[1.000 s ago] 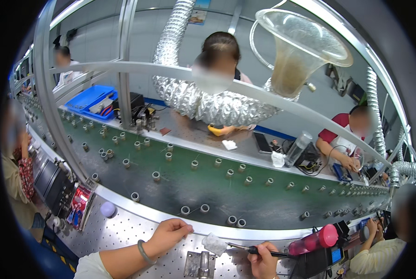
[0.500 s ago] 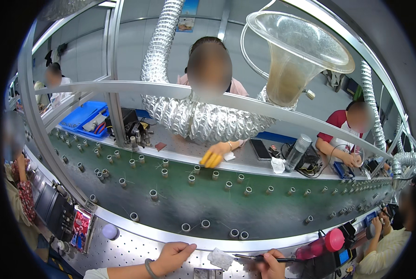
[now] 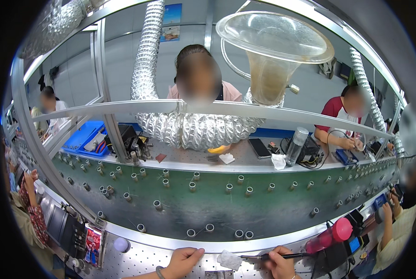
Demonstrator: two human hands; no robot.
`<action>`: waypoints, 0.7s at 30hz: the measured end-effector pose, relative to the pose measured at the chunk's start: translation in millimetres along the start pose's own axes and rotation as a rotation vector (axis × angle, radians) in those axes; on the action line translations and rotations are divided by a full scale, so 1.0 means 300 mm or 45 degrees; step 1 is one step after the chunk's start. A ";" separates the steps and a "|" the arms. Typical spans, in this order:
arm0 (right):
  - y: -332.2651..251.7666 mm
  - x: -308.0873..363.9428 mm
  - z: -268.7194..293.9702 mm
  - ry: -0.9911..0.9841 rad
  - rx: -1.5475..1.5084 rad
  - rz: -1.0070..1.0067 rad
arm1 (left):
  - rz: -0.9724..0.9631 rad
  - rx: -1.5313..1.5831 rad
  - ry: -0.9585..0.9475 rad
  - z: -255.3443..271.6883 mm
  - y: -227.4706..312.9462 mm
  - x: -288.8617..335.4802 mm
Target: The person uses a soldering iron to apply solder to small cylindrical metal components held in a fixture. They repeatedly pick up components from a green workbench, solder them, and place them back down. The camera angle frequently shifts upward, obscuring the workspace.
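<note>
My right hand (image 3: 281, 262) grips a soldering iron (image 3: 254, 256) by its dark handle. The iron's thin tip points left, just over or against a crumpled whitish pad (image 3: 229, 260) on the perforated metal bench. My left hand (image 3: 184, 262) is left of that pad, apart from it, with thumb and fingers pressed together; what lies between them, if anything, is too small to make out. Below the pad, between my hands, sits a small metal block (image 3: 218, 275), partly cut off by the lower edge.
A green conveyor belt (image 3: 263, 211) carries several short metal tubes (image 3: 209, 228) beyond my bench. A lilac round object (image 3: 121, 244) lies left; a pink bottle (image 3: 331, 235) and a black unit with a blue screen (image 3: 354, 243) stand right. A foil duct (image 3: 198, 131) hangs ahead; co-workers sit around.
The whole view has shifted slightly. The co-worker opposite has drawn a yellow-fingered hand back from the belt, partly behind the duct. My hands keep nearly the same pose, iron still in my right.
</note>
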State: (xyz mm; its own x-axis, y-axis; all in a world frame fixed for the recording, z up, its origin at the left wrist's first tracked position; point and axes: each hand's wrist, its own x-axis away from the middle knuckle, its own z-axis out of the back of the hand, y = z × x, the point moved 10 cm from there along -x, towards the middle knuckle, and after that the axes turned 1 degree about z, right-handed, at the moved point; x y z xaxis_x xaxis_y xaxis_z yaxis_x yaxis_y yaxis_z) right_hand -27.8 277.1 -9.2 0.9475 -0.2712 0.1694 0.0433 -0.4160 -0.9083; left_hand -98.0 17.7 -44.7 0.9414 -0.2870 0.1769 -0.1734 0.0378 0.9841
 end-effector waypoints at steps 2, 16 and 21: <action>-0.006 0.002 -0.008 -0.024 0.054 -0.003 | 0.032 -0.008 -0.013 -0.006 -0.001 0.006; 0.090 -0.040 0.098 -0.032 0.016 -0.040 | -0.099 -0.086 -0.092 -0.025 0.094 0.037; 0.068 -0.031 0.089 -0.016 -0.062 -0.003 | -0.058 -0.097 -0.043 -0.004 0.031 0.012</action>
State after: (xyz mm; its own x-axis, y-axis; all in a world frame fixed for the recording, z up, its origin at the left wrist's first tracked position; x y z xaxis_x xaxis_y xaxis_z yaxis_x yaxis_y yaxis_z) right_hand -27.4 294.2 -39.6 0.9514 -0.2589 0.1666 0.0306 -0.4587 -0.8881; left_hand -95.8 18.1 -34.8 0.9374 -0.3220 0.1329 -0.1071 0.0965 0.9895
